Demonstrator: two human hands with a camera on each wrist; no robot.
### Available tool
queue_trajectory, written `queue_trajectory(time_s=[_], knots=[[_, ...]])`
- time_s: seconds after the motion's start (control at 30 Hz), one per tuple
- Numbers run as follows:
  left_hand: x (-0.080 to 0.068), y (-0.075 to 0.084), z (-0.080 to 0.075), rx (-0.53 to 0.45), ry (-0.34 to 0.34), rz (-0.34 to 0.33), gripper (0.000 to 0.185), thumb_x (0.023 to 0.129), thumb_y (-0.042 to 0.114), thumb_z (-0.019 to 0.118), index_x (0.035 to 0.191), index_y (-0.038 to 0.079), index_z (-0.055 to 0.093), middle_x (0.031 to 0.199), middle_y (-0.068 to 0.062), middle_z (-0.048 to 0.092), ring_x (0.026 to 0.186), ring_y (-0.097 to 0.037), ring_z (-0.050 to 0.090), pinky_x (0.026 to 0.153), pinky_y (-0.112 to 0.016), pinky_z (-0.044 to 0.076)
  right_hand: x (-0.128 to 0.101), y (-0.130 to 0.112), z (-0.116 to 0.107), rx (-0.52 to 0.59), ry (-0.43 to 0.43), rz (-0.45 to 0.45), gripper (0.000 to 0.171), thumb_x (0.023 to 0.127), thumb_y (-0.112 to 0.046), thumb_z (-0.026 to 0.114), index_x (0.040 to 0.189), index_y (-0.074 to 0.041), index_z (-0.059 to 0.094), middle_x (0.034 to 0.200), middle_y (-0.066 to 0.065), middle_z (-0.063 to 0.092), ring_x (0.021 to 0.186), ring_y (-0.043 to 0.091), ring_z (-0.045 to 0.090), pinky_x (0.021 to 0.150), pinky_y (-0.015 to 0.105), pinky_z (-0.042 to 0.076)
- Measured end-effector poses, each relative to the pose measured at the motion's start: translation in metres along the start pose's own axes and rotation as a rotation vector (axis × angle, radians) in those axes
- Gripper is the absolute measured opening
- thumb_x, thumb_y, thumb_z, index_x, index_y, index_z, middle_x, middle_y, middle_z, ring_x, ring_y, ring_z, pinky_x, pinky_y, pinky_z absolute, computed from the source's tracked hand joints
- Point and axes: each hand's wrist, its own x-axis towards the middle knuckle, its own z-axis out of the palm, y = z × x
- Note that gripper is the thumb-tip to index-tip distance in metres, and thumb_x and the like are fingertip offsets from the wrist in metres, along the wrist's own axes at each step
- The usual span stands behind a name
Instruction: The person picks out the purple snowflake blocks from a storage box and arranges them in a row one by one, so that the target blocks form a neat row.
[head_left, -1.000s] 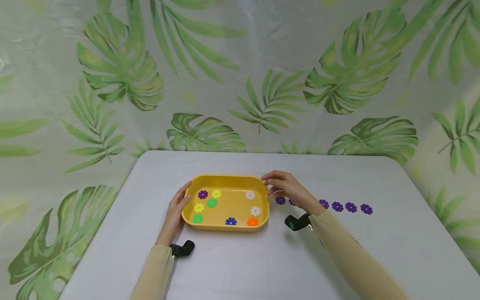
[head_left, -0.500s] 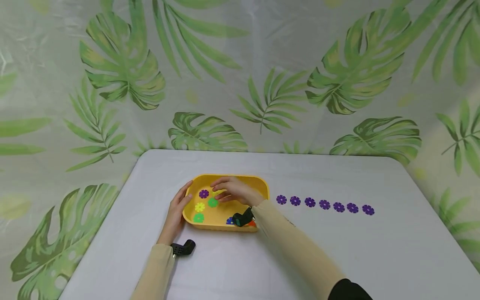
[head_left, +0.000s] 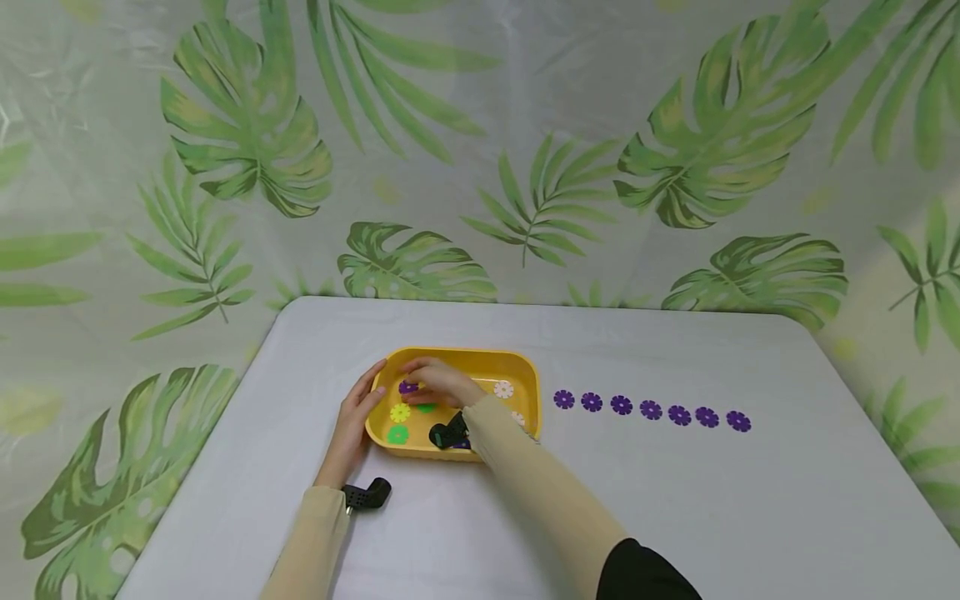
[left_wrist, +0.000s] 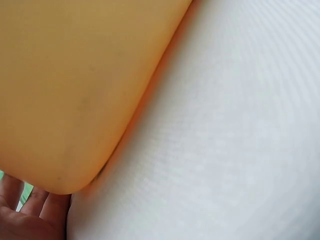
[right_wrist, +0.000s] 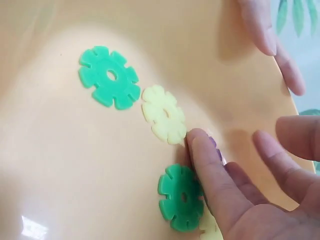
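My left hand (head_left: 352, 421) grips the left end of a yellow tray (head_left: 480, 363), its thumb over the rim and its fingers outside. My right hand (head_left: 441, 385) reaches inside the tray at the left. Its fingers stand apart around a purple notched plastic disc (right_wrist: 216, 145), which one digit partly hides; contact cannot be made out. Beside that hand lie a green disc (right_wrist: 180, 197), mostly visible, and a yellow disc (right_wrist: 164, 114). Another green disc (right_wrist: 110, 77) lies farther off. In the left wrist view, the tray's outer wall (left_wrist: 75, 90) fills the upper left.
A row of several purple discs (head_left: 621, 405) lies on the white table (head_left: 675, 517) right of the tray. White discs (head_left: 503, 389) lie in the tray's right part, one partly behind the right sleeve. A leaf-patterned curtain (head_left: 420, 133) hangs behind the table.
My right hand has moved left from the tray's right rim to the purple disc inside, uncovering the row of purple discs. My left hand stays on the tray.
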Motion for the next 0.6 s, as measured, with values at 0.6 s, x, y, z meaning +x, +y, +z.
queue_trajectory(time_s=[0.6], knots=[[-0.004, 0.013, 0.003, -0.028, -0.018, -0.045, 0.047, 0.102, 0.011, 0.044, 0.148, 0.011, 0.036, 0.155, 0.001, 0.026, 0.142, -0.009, 0.015, 0.114, -0.027, 0.019, 0.004, -0.003, 0.011, -0.156, 0.017, 0.034, 0.027, 0.094, 0.006, 0.048, 0.118, 0.013, 0.055, 0.09, 0.015, 0.058, 0.075, 0.021, 0.057, 0.088, 0.038, 0.053]])
